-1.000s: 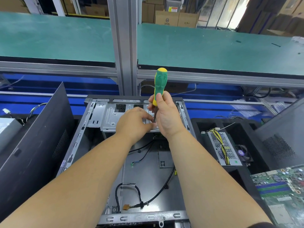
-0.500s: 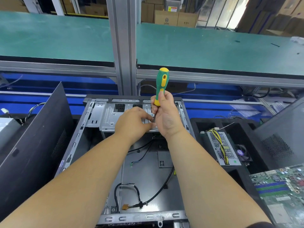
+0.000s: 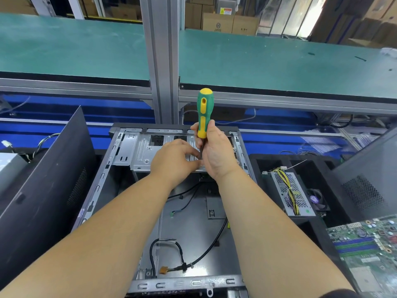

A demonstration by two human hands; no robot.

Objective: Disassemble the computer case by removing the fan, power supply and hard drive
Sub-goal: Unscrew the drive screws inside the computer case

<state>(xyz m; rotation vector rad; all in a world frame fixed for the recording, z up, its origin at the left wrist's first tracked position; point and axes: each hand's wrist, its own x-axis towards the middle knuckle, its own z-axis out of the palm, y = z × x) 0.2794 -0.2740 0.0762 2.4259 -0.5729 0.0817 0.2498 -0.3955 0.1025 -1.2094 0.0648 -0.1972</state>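
Observation:
An open computer case (image 3: pixel 107 181) lies flat in front of me, with loose black cables on its floor. A silver drive bracket (image 3: pixel 139 151) spans its far end. My right hand (image 3: pixel 217 153) grips a green and yellow screwdriver (image 3: pixel 203 110), held upright with its tip down at the bracket. My left hand (image 3: pixel 174 160) rests on the bracket beside the tip, fingertips pinched around the shaft's lower end. The screw itself is hidden by my fingers. A removed power supply (image 3: pixel 290 192) and a fan (image 3: pixel 316 201) lie in a black tray at the right.
A dark side panel (image 3: pixel 43 190) leans at the left of the case. A green motherboard (image 3: pixel 369 250) lies at the lower right, and another dark panel (image 3: pixel 369 186) stands at the right. A metal post (image 3: pixel 161 61) and green conveyor tables sit behind.
The screwdriver handle has tilted and turned a little in my right hand. Both hands stay at the same spot on the bracket.

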